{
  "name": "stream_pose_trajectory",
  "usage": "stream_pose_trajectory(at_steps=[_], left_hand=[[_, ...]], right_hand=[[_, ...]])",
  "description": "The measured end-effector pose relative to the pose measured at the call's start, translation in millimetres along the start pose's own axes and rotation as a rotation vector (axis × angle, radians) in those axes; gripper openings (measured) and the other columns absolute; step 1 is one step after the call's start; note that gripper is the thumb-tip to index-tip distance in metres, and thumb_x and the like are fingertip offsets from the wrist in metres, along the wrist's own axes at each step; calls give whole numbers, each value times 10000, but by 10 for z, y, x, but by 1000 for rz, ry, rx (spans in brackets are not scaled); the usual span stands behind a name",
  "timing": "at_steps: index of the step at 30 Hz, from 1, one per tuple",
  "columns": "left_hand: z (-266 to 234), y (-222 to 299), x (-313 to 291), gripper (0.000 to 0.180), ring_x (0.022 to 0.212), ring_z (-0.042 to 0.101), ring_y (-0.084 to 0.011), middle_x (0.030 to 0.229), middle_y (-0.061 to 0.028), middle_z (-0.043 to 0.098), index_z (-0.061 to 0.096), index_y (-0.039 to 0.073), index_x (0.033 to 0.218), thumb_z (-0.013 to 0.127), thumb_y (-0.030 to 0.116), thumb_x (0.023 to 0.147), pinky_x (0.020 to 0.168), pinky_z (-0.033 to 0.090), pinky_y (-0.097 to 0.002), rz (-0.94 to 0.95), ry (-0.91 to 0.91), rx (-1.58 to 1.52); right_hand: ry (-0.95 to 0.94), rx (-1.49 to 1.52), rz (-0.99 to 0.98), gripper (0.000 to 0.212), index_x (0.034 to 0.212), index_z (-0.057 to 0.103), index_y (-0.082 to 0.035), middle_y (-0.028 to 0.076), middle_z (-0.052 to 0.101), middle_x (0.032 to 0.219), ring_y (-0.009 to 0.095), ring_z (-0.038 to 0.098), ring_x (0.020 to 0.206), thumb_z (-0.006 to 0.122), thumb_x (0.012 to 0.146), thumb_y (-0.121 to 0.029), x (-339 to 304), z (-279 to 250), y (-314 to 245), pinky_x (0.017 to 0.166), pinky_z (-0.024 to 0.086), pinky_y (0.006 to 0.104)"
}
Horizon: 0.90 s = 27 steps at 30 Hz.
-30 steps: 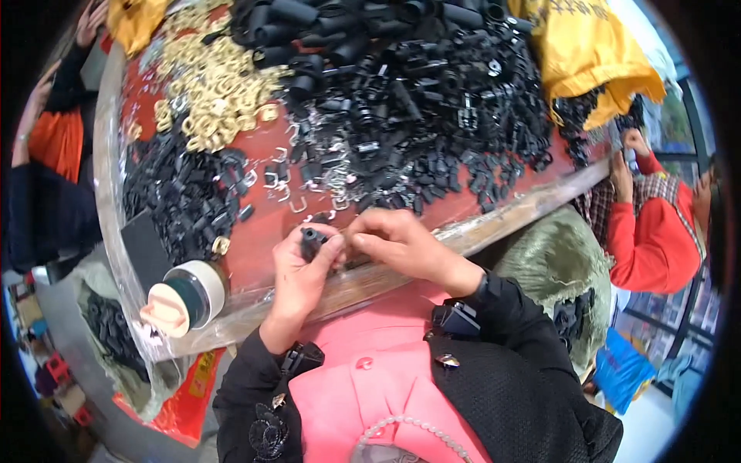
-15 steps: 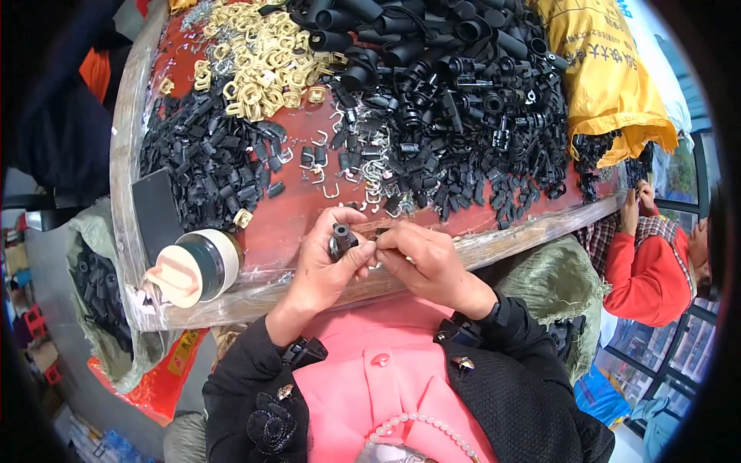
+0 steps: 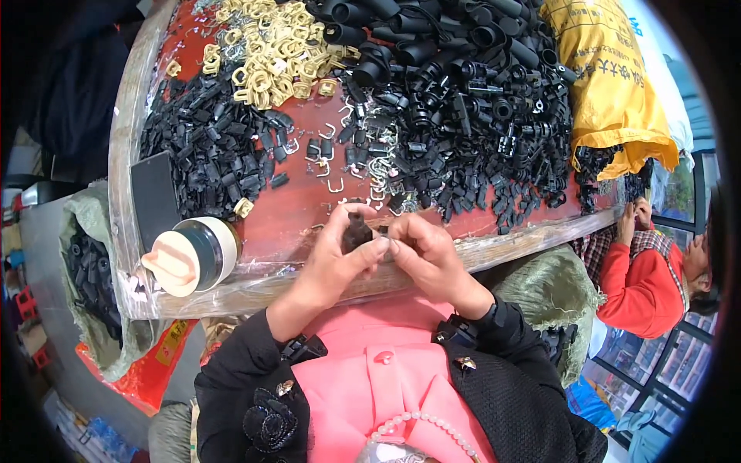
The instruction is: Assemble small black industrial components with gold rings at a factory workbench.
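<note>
Over the table's front edge, my left hand [image 3: 328, 258] is closed around a small black tubular plastic part [image 3: 356, 230], which stands up between thumb and fingers. Close beside it my right hand [image 3: 432, 258] pinches thumb and forefinger together against the part's right side. Whatever those fingertips hold is too small and hidden to name. Beyond the hands lie loose silver U-shaped metal clips [image 3: 335, 185] and small black plastic pieces [image 3: 279, 180]. A heap of black fittings [image 3: 471, 116] rises further back.
Cream plastic rings [image 3: 270, 65] are piled at the back left, above a heap of black pieces [image 3: 208, 139]. A lidded cup [image 3: 197, 258] and a dark flat phone-like slab [image 3: 154, 197] sit at left. A yellow sack [image 3: 610, 85] stands right, near a co-worker in red [image 3: 644, 289].
The black part has turned a little in my left hand. My right fingers have shifted slightly while staying beside it. The whole view has moved a little.
</note>
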State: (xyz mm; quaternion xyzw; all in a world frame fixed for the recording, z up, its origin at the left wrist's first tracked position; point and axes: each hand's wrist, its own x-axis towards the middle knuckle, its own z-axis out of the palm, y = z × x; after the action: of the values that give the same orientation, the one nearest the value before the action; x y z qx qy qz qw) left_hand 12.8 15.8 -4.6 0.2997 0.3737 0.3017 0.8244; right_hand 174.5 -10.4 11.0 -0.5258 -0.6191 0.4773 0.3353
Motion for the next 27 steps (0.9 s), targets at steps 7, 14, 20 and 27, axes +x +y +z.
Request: stream_pose_trajectory(at_steps=[7,14,20,27], left_hand=[[-152,-40,-20,332,752,539,-98,916,-49,549,403,17,1122,476,216,867,610,468,-214,-146,-113,-391],[-232,-87,-54,368,863,559,-131,1005,-65,555,426,-5,1146,456,241,874,709,489,-254,-114,-100,-225],[-247,-138,-114,336,897,541,-128,1003,-61,535,415,-24,1141,417,203,893,769,473,-260,-112,-138,-174],[-290,-196,-172,322,933,516,-121,1022,-57,505,410,-34,1140,408,176,896,813,464,-280,-124,-196,-28]], right_hand=[[-4,-93,-213,74,762,468,-22,111,481,884,205,467,800,538,773,-41,80,4,101,673,380,261],[81,-460,-410,133,761,490,-46,109,476,1004,260,443,934,575,661,-24,131,108,57,751,319,340],[69,-554,-458,132,720,503,-62,89,473,1022,257,433,955,594,626,-49,124,208,53,776,294,355],[-115,-551,-366,171,693,518,-49,95,496,983,289,453,935,633,568,-28,137,174,-59,768,336,365]])
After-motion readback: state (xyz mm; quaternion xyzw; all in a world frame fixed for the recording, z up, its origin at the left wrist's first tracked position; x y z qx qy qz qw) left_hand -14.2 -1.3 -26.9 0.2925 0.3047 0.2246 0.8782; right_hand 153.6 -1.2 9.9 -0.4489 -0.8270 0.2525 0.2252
